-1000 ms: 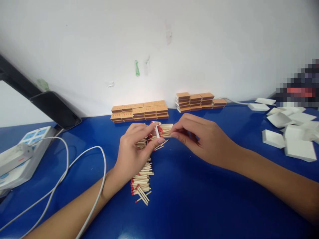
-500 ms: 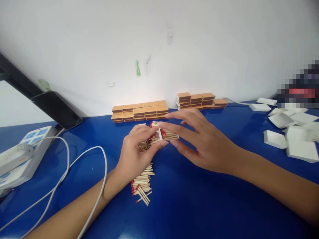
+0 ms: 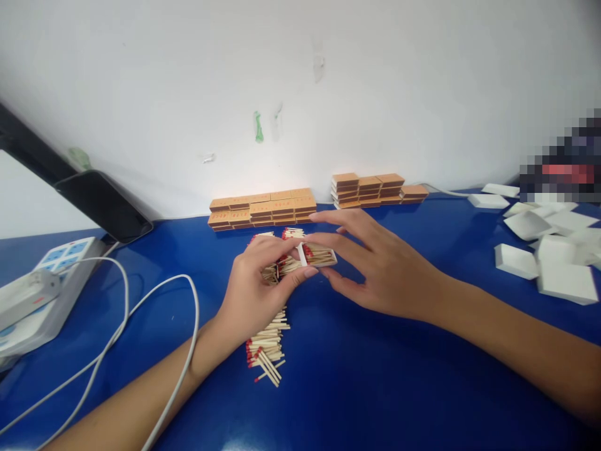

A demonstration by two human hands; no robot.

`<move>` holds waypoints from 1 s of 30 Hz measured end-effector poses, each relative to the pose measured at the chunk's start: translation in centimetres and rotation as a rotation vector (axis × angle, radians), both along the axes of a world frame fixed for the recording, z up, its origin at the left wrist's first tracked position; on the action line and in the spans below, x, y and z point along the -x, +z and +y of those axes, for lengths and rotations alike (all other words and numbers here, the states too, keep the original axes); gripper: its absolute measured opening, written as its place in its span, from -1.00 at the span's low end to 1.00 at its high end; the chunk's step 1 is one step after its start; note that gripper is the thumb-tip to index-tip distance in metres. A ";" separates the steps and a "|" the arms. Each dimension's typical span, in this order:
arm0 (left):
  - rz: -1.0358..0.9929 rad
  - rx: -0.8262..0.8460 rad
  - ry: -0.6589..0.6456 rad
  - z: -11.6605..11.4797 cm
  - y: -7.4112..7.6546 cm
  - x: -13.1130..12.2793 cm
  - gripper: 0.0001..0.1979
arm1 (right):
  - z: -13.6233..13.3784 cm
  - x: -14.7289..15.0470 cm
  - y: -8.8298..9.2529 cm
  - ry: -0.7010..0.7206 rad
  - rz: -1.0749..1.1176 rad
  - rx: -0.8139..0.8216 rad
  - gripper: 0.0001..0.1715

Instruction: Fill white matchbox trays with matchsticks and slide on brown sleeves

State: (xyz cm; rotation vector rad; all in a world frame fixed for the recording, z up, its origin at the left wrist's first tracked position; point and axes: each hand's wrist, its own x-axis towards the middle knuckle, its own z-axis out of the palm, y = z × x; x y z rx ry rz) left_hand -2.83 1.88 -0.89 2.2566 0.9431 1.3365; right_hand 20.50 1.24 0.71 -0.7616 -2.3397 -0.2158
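Observation:
A small white matchbox tray [image 3: 302,254] is held up at the centre, with red-headed matches [image 3: 319,255] lying in it. My left hand [image 3: 258,275] pinches its left end between thumb and index finger. Across from it, my right hand [image 3: 380,269] has its index finger along the tray's far edge and its thumb by the near edge; the middle finger is raised. Under and beside my left hand lies a pile of loose matches [image 3: 267,341] on the blue table, partly covered by that hand.
Stacked brown matchboxes [image 3: 263,210] stand against the wall, with a second stack [image 3: 369,190] to their right. White trays [image 3: 566,282] lie heaped at the far right. On the left are a power strip [image 3: 56,275], a looping white cable [image 3: 195,313] and a dark phone-like device [image 3: 106,203].
My right hand's fingers have shifted slightly, and the tray's right end with its matches shows more fully. My left hand keeps its hold. The whole view has moved a little.

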 end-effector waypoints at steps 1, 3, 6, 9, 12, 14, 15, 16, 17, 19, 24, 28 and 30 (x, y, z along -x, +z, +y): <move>-0.006 0.001 0.011 0.0 0.0 0.0 -0.68 | 0.1 -0.1 0.0 -0.001 0.012 -0.011 -0.49; -0.029 0.007 0.031 0.1 -0.1 0.0 -0.69 | 0.2 -0.1 -0.1 0.003 0.027 -0.032 -0.54; -0.049 0.016 0.050 0.1 -0.3 0.1 -0.69 | 0.3 -0.1 -0.3 -0.042 0.030 -0.012 -0.54; -0.048 0.009 0.051 0.2 -0.5 0.2 -0.69 | 0.5 -0.2 -0.6 -0.093 0.058 0.102 -0.48; -0.032 0.000 0.057 0.4 -0.5 0.4 -0.70 | 0.8 -0.5 -0.7 -0.069 0.070 0.172 -0.59; -0.003 -0.020 0.064 0.5 -0.5 0.4 -0.68 | 1.1 -0.7 -0.7 -0.062 0.053 0.166 -0.64; 0.020 -0.039 0.068 0.5 -0.5 0.5 -0.66 | 1.2 -0.8 -0.7 -0.061 0.044 0.160 -0.64; 0.048 -0.064 0.072 0.5 -0.4 0.5 -0.65 | 1.2 -0.8 -0.7 -0.059 0.039 0.153 -0.64; 0.077 -0.091 0.078 0.6 -0.3 0.5 -0.65 | 1.2 -0.8 -0.7 -0.056 0.033 0.148 -0.65; 0.125 -0.137 0.085 0.6 -0.1 0.5 -0.66 | 1.1 -0.8 -0.7 -0.041 0.015 0.149 -0.65; 0.151 -0.149 0.072 0.6 0.1 0.7 -0.69 | 1.8 -1.9 0.6 -0.035 -0.057 0.215 -0.56; 0.122 -0.162 0.087 0.5 0.1 0.7 -0.67 | 4.2 -7.6 3.4 -0.681 -0.266 0.224 -0.54; 0.115 -0.163 0.080 0.4 0.1 0.6 -0.67 | 5.5 -11.9 4.6 -1.043 -0.401 0.319 -0.46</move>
